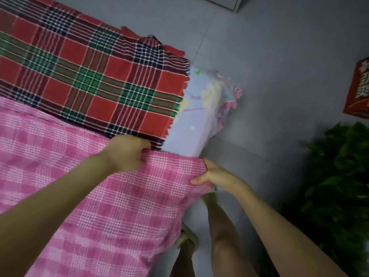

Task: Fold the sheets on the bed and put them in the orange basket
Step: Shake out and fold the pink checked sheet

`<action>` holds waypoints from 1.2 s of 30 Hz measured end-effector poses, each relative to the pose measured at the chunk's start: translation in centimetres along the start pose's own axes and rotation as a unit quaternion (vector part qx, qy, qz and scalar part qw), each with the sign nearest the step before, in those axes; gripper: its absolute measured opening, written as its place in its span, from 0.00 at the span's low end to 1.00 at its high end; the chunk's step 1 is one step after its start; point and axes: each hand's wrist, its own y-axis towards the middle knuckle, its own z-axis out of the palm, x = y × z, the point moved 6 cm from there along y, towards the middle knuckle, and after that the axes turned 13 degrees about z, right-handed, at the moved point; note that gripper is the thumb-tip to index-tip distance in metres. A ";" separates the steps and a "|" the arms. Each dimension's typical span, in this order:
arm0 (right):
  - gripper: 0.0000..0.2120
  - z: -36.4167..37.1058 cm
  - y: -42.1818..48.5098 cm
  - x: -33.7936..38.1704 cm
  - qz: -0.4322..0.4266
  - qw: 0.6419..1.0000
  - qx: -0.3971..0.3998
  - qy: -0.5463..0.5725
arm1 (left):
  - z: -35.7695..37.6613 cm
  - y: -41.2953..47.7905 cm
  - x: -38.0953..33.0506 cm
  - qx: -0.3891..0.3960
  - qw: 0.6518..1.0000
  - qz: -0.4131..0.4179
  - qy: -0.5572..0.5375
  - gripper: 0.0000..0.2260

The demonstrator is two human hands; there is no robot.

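A pink checked sheet (95,206) lies spread over the near part of the bed, its right edge hanging past the bed's side. My left hand (127,152) pinches the sheet's far edge where it meets a red, green and navy plaid sheet (83,72) lying flat behind it. My right hand (215,174) grips the pink sheet's far right corner just off the side of the bed. Under both sheets shows a pale bed cover (197,116) with a pink frilled edge. The orange basket is not in view.
Grey tiled floor (269,66) runs along the right of the bed. A leafy green plant (343,186) stands at the right, a red printed box (359,88) behind it. My legs and sandalled feet (187,238) stand close against the bed's side.
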 end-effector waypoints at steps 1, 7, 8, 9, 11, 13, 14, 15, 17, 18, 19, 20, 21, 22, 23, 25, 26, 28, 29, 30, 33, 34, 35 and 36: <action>0.27 -0.1 -0.2 -0.1 0.000 0.999 -0.008 -0.039 | -0.2 0.1 -0.3 0.022 0.999 0.001 0.026 0.08; 0.12 -2.1 -3.6 -0.5 -0.103 0.993 -0.055 -0.033 | -1.6 0.9 0.4 0.066 0.998 -0.008 -0.008 0.08; 0.09 -2.7 -4.2 -0.3 -0.135 0.987 -0.085 0.004 | -1.9 1.1 0.5 0.066 0.997 -0.005 -0.036 0.08; 0.08 -3.3 -4.5 -0.1 -0.165 0.979 -0.114 0.040 | -1.9 1.2 0.6 0.073 0.995 -0.004 -0.073 0.08; 0.09 -4.3 -4.5 -0.2 -0.198 0.963 -0.160 0.081 | -1.9 1.5 0.3 0.074 0.986 0.003 -0.150 0.09; 0.12 -4.9 -4.0 -0.6 -0.204 0.954 -0.217 0.036 | -1.9 1.8 0.0 0.042 0.982 0.006 -0.185 0.06; 0.12 -5.0 -3.5 -0.7 -0.205 0.949 -0.239 0.007 | -2.0 1.8 -0.1 0.019 0.985 0.005 -0.173 0.03; 0.11 -4.9 -3.1 -0.8 -0.204 0.946 -0.251 -0.008 | -2.1 1.9 -0.3 -0.002 0.989 0.008 -0.149 0.03; 0.11 -4.3 -2.4 -0.7 -0.190 0.949 -0.250 -0.003 | -2.2 1.7 -0.7 -0.046 0.993 0.034 -0.107 0.05; 0.13 -3.9 -2.0 -0.5 -0.185 0.951 -0.247 -0.002 | -2.4 1.5 -1.0 -0.074 0.991 0.061 -0.091 0.05; 0.15 -3.5 -1.8 -0.2 -0.184 0.952 -0.244 -0.011 | -2.5 1.2 -1.3 -0.096 0.988 0.089 -0.080 0.05; 0.15 -3.1 -1.6 -0.1 -0.191 0.950 -0.247 -0.024 | -2.5 0.9 -1.6 -0.114 0.984 0.115 -0.072 0.05; 0.15 -2.8 -1.7 0.3 -0.202 0.943 -0.261 -0.050 | -2.5 0.6 -1.8 -0.130 0.981 0.129 -0.067 0.05; 0.16 -2.6 -1.8 0.6 -0.213 0.932 -0.282 -0.081 | -2.6 0.3 -1.7 -0.146 0.978 0.132 -0.064 0.05; 0.18 -2.5 -1.9 0.7 -0.222 0.921 -0.301 -0.106 | -2.7 0.1 -1.7 -0.157 0.977 0.127 -0.063 0.05; 0.22 -2.2 -2.0 0.3 -0.226 0.913 -0.318 -0.123 | -2.4 -0.2 -1.6 -0.165 0.978 0.120 -0.052 0.06; 0.23 -1.9 -2.1 0.1 -0.232 0.907 -0.326 -0.136 | -2.3 -0.3 -1.5 -0.168 0.978 0.117 -0.043 0.06; 0.25 -1.4 -2.2 -0.5 -0.243 0.888 -0.356 -0.159 | -1.8 -0.6 -1.0 -0.175 0.979 0.096 -0.042 0.07; 0.25 -1.1 -2.2 -0.8 -0.245 0.881 -0.374 -0.154 | -1.5 -0.8 -0.6 -0.184 0.979 0.074 -0.052 0.08; 0.24 -1.0 -2.2 -1.3 -0.240 0.878 -0.391 -0.135 | -1.3 -1.1 -0.2 -0.196 0.977 0.049 -0.061 0.11; 0.09 -1.3 -2.0 -2.6 -0.207 0.888 -0.410 -0.011 | -1.1 -1.7 0.9 -0.203 0.977 -0.005 -0.068 0.08; 0.05 -1.5 -2.3 -3.1 -0.203 0.891 -0.405 0.039 | -1.2 -1.8 0.8 -0.200 0.977 -0.007 -0.069 0.06; 0.03 -1.7 -2.6 -3.6 -0.203 0.890 -0.400 0.086 | -1.3 -1.9 0.7 -0.200 0.977 0.000 -0.071 0.04; 0.03 -1.9 -3.1 -4.1 -0.207 0.887 -0.396 0.119 | -1.6 -2.1 0.6 -0.200 0.977 0.009 -0.074 0.03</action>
